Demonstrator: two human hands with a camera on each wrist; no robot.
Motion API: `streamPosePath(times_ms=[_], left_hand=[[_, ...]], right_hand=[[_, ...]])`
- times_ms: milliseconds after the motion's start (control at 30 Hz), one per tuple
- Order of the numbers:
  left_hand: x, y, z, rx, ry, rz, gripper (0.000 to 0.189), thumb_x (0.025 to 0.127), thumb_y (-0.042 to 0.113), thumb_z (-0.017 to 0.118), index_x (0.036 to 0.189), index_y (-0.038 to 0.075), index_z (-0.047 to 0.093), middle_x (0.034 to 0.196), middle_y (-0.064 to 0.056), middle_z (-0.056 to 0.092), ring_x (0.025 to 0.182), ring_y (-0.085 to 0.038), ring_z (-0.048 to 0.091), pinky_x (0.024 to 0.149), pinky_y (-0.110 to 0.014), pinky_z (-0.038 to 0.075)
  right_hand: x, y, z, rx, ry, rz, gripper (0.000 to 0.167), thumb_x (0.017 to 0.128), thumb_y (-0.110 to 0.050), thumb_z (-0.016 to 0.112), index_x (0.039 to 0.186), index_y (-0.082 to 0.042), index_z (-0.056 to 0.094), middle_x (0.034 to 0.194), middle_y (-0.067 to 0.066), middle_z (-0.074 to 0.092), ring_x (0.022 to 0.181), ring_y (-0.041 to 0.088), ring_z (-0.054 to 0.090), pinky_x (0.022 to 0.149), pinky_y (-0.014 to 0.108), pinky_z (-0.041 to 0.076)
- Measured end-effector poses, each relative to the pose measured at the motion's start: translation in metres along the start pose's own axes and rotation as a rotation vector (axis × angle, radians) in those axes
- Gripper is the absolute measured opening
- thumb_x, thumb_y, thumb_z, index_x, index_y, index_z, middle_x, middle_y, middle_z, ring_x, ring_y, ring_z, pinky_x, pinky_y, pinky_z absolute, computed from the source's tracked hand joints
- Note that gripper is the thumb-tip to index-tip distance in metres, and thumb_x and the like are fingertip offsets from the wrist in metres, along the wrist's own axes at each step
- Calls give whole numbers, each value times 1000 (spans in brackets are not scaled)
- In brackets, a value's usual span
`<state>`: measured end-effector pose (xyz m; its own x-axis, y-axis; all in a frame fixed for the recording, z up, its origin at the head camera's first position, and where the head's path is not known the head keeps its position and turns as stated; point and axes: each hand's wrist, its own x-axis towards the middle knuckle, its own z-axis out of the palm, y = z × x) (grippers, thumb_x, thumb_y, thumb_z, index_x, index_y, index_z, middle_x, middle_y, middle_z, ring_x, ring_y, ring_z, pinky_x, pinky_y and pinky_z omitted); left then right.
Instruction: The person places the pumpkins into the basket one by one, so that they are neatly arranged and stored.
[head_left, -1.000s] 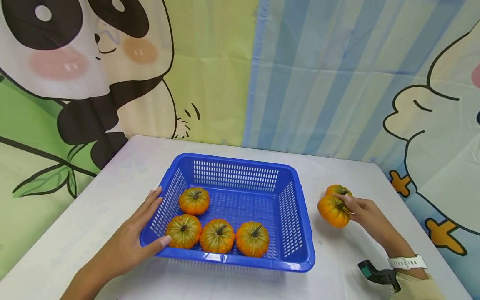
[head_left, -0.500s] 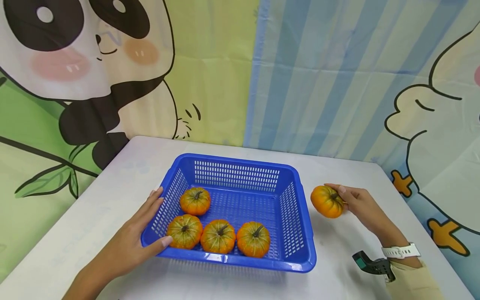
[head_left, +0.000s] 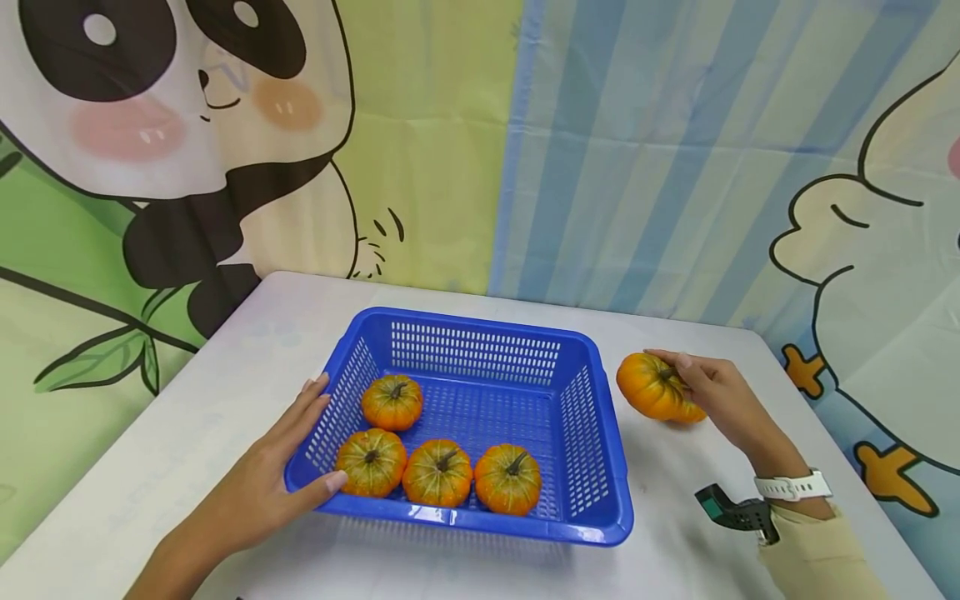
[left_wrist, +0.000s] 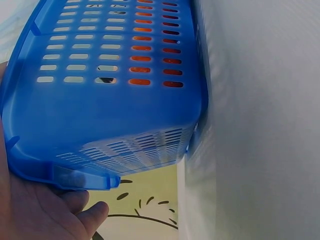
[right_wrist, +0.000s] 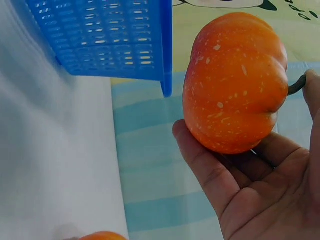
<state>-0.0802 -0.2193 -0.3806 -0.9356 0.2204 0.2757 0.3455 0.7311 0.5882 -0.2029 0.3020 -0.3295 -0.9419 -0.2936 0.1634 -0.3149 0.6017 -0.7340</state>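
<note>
My right hand (head_left: 712, 396) grips a ribbed orange pumpkin (head_left: 647, 385) just off the right side of a blue plastic basket (head_left: 480, 323). In the right wrist view, fingers support this pumpkin (right_wrist: 232, 85) from beneath, and the thumb is by its dark stem (right_wrist: 297, 85). Behind it, a second pumpkin (head_left: 688, 412) is mostly hidden on the table. My left hand (head_left: 258, 479) rests on the basket's left front corner, fingers extended along the left rim and thumb over the front rim. Inside the basket, several orange and green pumpkins (head_left: 437, 473) lie along the front and left.
The basket stands on a white-covered table (head_left: 300, 308). Behind it hangs a printed curtain (head_left: 435, 150) with a panda and blue stripes. My right wrist wears a white band (head_left: 793, 486) and a dark strap-like device (head_left: 738, 512).
My right hand has raised its pumpkin and carried it left, toward the basket. The other pumpkin on the table now peeks out below it. My left hand stays on the basket.
</note>
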Motion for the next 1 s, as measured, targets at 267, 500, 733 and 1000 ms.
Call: streamPosePath(times_ms=[267, 500, 733, 1000], left_hand=[[0, 3, -2, 2, 2, 5, 89, 85, 38, 72, 156, 17, 22, 162, 2, 11, 147, -26, 12, 98, -69, 32], [0, 3, -1, 6, 6, 17, 89, 85, 37, 72, 156, 14, 23, 162, -1, 11, 147, -27, 12, 101, -67, 30], [0, 3, -1, 9, 12, 18, 89, 85, 37, 72, 156, 16, 23, 162, 0, 11, 147, -25, 12, 103, -65, 29], [0, 1, 0, 18, 16, 16, 88, 86, 36, 73, 156, 16, 23, 162, 1, 12, 147, -23, 12, 107, -59, 27]], right_hand=[[14, -15, 6, 10, -12, -16, 50, 106, -36, 38, 134, 1, 58, 127, 21, 60, 117, 39, 55, 85, 22, 51], [28, -28, 15, 30, -47, -72, 45, 106, -30, 40, 130, 2, 60, 126, 20, 61, 115, 39, 57, 88, 42, 54], [39, -38, 24, 27, -84, -152, 39, 104, -25, 47, 133, -2, 59, 128, 16, 62, 121, 37, 54, 93, 57, 47], [54, -52, 36, 35, -129, -208, 37, 102, -25, 51, 132, -6, 61, 124, 11, 64, 118, 30, 56, 96, 52, 47]])
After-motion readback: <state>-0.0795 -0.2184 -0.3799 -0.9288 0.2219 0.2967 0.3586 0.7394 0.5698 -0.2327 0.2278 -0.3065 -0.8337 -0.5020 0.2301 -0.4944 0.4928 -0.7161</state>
